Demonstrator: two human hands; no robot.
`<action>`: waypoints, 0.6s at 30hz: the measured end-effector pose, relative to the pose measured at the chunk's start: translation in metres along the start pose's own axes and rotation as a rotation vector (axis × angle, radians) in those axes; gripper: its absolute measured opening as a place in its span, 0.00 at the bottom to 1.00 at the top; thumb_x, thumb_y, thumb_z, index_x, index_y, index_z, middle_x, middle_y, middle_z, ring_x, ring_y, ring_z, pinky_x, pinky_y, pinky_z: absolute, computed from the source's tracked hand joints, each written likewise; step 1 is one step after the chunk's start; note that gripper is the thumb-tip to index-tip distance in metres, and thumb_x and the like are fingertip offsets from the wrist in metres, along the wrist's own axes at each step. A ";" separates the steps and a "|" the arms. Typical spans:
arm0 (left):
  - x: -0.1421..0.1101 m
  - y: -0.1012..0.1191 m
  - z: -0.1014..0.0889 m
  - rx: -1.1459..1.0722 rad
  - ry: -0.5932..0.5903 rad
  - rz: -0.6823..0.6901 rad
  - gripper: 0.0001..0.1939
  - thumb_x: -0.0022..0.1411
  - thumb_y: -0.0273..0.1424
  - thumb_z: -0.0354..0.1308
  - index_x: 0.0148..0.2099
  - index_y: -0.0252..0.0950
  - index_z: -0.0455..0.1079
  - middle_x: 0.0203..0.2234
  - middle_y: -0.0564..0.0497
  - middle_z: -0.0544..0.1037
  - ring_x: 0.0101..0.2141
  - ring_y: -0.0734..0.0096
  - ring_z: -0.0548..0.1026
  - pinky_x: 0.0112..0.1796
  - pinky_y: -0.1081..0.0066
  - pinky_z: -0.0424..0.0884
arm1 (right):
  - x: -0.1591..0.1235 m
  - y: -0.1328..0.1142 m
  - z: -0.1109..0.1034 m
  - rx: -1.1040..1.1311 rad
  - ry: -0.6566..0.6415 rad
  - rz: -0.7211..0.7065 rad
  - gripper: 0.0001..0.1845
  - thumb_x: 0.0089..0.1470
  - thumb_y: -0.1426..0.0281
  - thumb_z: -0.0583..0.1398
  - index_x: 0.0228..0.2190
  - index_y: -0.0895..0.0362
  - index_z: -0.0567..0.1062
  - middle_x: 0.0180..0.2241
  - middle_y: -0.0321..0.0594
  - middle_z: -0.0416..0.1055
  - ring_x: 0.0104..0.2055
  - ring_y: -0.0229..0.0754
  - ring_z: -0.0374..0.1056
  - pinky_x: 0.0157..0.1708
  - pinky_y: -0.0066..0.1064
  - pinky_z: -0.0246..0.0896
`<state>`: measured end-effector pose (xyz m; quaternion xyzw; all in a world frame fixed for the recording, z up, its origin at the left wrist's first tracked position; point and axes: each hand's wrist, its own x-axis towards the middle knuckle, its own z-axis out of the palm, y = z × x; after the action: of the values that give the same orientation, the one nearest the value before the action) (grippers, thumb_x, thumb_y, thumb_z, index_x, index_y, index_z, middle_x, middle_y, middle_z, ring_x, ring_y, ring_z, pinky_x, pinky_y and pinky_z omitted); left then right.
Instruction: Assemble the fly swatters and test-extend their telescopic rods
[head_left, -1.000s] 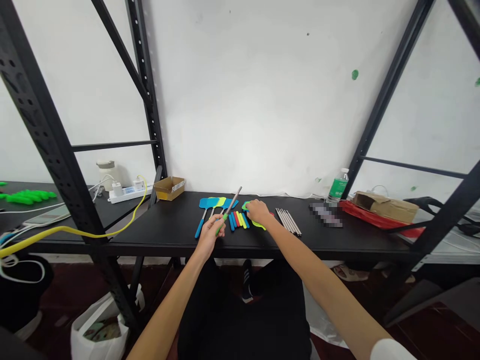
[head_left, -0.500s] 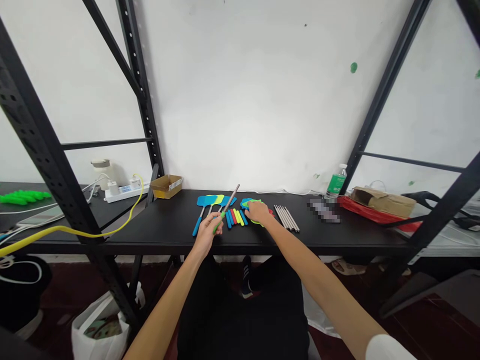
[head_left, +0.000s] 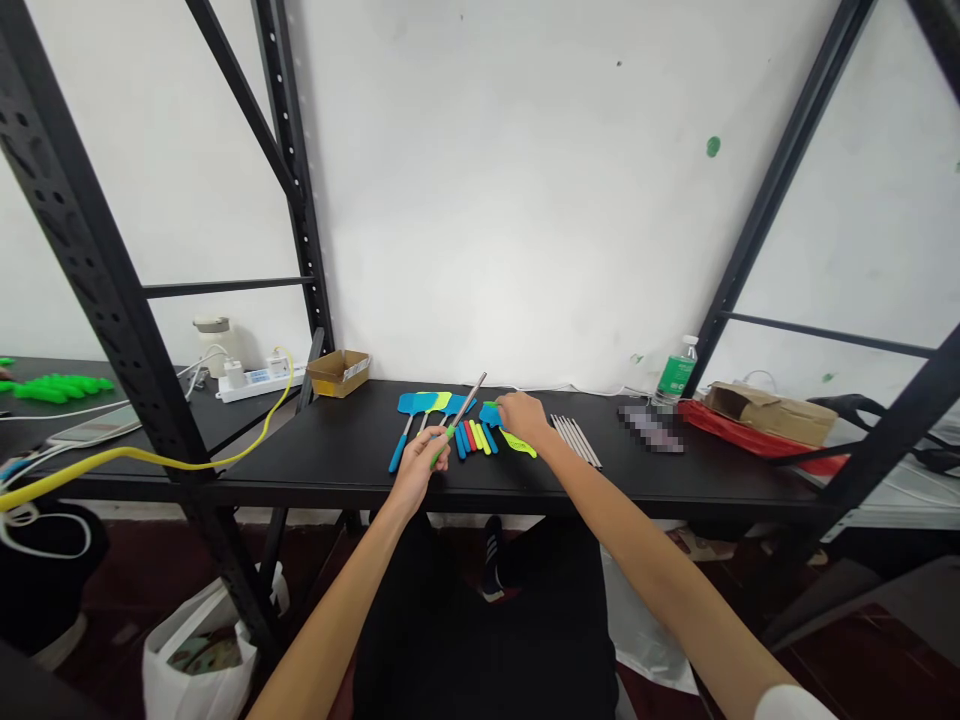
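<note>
Pinching a green-handled metal rod (head_left: 469, 397) near the front edge of the desk (head_left: 675, 482) is the left hand (head_left: 423, 456); the right hand (head_left: 526, 416), its grip hidden, bends beside a blue spatula head (head_left: 490, 413); a lime spatula head (head_left: 519, 443) nearer that edge now lies more exposed, easier to reach.

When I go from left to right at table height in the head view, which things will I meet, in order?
Bright green pieces, white power strip, small open box, left hand, row of coloured handles, right hand, metal rods, green-labelled bottle, brown cardboard.
</note>
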<state>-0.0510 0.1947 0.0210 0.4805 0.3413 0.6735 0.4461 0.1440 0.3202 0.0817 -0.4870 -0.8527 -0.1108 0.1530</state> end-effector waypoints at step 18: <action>-0.009 0.002 0.011 0.570 -0.161 0.134 0.11 0.57 0.39 0.63 0.38 0.38 0.77 0.25 0.53 0.71 0.28 0.69 0.67 0.31 0.72 0.61 | -0.129 0.093 0.027 1.378 0.624 0.557 0.25 0.49 0.47 0.59 0.34 0.56 0.72 0.22 0.33 0.64 0.19 0.35 0.54 0.14 0.26 0.48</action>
<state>-0.0395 0.1862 0.0228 0.6596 0.4476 0.5382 0.2737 0.2818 0.2725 0.0129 -0.4246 -0.4946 0.3512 0.6721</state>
